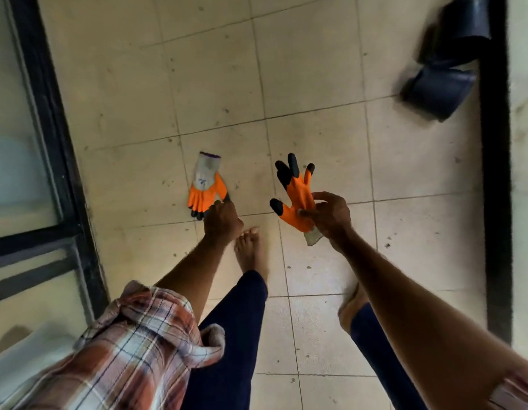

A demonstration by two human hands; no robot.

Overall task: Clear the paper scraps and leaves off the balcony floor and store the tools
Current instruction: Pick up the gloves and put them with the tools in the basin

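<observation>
The right hand (330,216) pinches an orange glove (296,190) between thumb and curled fingers at its palm. The black-tipped glove fingers point up and away, and the grey cuff pokes out below the wrist. A second glove (205,184) lies flat on the floor tiles (316,69), cuff away from the person, with its fingertips right at the left hand (222,218). That hand shows only its back; its fingers curl under at the glove's tips, and I cannot tell whether they grip it or only touch it. A bare foot (248,250) stands just beside that hand. At the upper right a dark object (443,63) is too blurred to identify. A plaid sleeve (132,335) covers the left elbow.
</observation>
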